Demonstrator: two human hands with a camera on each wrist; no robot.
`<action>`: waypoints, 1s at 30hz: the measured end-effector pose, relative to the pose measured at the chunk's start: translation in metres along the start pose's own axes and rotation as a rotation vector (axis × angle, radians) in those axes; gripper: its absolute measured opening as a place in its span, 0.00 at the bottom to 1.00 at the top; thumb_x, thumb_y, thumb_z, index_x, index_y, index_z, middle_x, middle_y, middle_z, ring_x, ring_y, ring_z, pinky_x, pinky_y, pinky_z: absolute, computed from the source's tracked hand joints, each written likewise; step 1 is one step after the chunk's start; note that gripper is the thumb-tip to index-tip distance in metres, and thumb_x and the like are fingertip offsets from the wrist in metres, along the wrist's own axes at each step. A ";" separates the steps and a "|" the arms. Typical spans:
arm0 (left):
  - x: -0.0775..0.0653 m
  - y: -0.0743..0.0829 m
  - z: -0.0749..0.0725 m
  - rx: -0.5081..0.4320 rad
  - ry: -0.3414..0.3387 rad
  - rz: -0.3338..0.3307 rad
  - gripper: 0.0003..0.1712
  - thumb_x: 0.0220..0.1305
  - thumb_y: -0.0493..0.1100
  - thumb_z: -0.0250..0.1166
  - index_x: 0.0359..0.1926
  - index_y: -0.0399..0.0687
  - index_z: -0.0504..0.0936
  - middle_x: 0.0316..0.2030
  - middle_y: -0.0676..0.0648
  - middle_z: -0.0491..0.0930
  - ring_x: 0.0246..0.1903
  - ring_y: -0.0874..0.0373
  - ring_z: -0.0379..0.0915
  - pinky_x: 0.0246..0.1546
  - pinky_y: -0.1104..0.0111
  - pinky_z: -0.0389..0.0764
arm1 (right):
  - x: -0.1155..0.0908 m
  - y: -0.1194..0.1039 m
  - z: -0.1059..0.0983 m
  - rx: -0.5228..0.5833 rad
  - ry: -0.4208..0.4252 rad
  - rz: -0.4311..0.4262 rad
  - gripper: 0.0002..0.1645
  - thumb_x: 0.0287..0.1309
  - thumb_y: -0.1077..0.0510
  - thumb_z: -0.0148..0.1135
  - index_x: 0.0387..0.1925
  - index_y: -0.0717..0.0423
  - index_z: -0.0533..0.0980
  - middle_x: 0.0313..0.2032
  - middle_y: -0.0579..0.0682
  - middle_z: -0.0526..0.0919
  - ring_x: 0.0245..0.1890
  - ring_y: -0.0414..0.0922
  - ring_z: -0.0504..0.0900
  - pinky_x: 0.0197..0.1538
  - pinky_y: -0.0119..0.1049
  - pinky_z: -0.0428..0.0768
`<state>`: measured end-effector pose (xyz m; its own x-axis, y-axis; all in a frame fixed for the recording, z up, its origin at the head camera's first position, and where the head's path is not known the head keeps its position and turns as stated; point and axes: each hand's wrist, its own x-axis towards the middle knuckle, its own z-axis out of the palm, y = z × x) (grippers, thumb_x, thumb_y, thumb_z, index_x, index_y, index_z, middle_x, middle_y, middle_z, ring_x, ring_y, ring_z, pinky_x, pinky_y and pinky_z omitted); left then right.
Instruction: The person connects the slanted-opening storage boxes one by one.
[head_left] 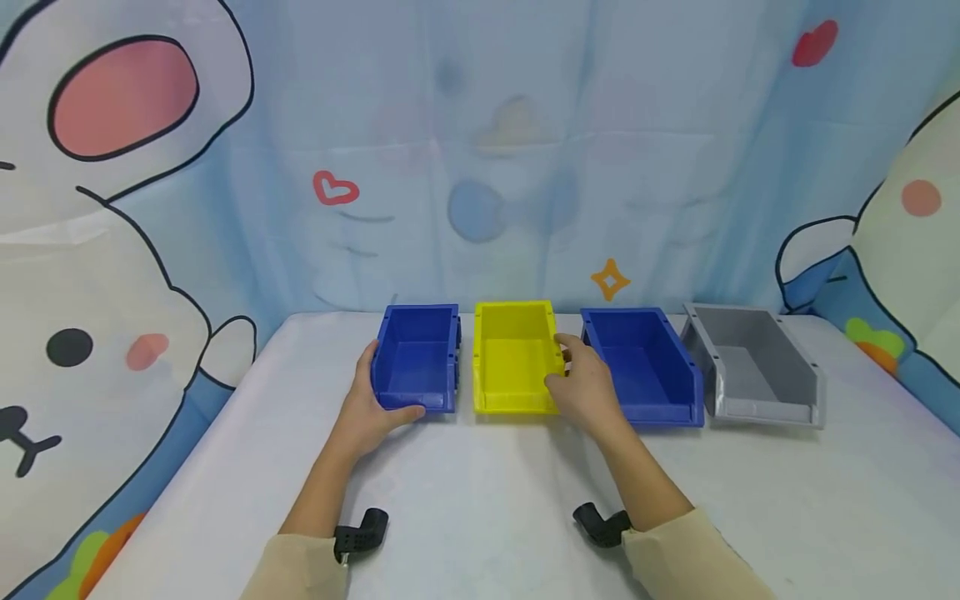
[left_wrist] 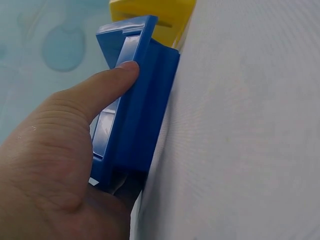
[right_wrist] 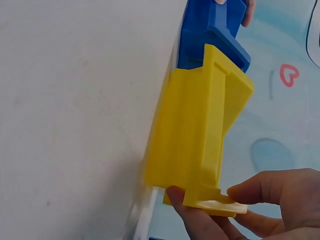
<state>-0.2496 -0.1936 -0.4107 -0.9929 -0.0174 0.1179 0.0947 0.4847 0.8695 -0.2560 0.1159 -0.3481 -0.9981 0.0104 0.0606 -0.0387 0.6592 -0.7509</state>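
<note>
At the left of the row, my left hand [head_left: 366, 419] holds a blue storage bin [head_left: 416, 354]. Its thumb lies on the front lip and its fingers go along the left side, mostly hidden behind the bin. The left wrist view shows the thumb pressed on that blue front edge [left_wrist: 137, 100]. A yellow storage bin [head_left: 513, 358] is beside it, a narrow gap away. My right hand [head_left: 588, 390] pinches the yellow bin's right wall between thumb and fingers, and the right wrist view shows this grip at the bin's side [right_wrist: 215, 202].
Right of the yellow bin sit a second blue bin [head_left: 641, 362] and a grey bin [head_left: 750, 358], close together. All stand on a white-covered table [head_left: 465, 500]. A printed light-blue curtain [head_left: 525, 208] hangs just behind the row.
</note>
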 end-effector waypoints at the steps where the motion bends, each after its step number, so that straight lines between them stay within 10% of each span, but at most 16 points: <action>1: 0.000 0.000 0.000 0.004 0.000 0.000 0.74 0.50 0.50 0.82 0.83 0.62 0.38 0.80 0.35 0.52 0.78 0.33 0.52 0.76 0.37 0.55 | -0.001 0.000 0.000 0.006 0.006 -0.001 0.41 0.63 0.68 0.54 0.77 0.61 0.60 0.64 0.68 0.72 0.57 0.61 0.75 0.59 0.55 0.79; 30: 0.000 0.001 0.002 0.029 0.008 -0.017 0.70 0.50 0.51 0.82 0.82 0.67 0.42 0.80 0.38 0.54 0.77 0.35 0.54 0.76 0.38 0.56 | 0.008 -0.007 -0.010 0.185 -0.038 -0.001 0.41 0.68 0.65 0.52 0.81 0.52 0.56 0.70 0.64 0.68 0.65 0.61 0.75 0.55 0.48 0.86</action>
<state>-0.2497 -0.1913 -0.4110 -0.9937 -0.0323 0.1073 0.0760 0.5092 0.8573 -0.2636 0.1186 -0.3361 -0.9990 -0.0211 0.0390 -0.0443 0.5095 -0.8593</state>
